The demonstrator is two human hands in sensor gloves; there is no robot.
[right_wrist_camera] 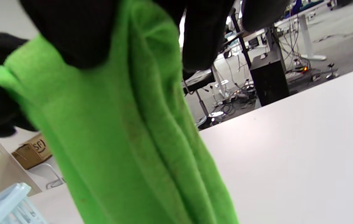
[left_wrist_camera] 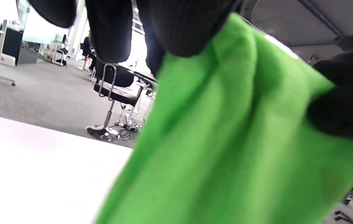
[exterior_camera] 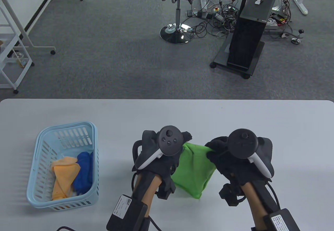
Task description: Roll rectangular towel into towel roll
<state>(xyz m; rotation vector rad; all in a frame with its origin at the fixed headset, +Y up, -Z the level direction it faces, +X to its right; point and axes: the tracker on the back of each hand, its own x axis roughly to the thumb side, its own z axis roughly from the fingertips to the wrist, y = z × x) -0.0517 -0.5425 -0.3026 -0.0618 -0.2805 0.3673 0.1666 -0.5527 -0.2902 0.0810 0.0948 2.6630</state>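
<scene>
Green towel held up over the white worktop, between the two hands. Left hand pinching the top left corner, grip clamped tight on the cloth. Right hand pinching the top right corner, grip clamped on it too. Hanging down from both grips in soft folds, low end near the worktop. Off to the left, well apart, a light blue basket with an orange cloth and a blue cloth inside.
</scene>
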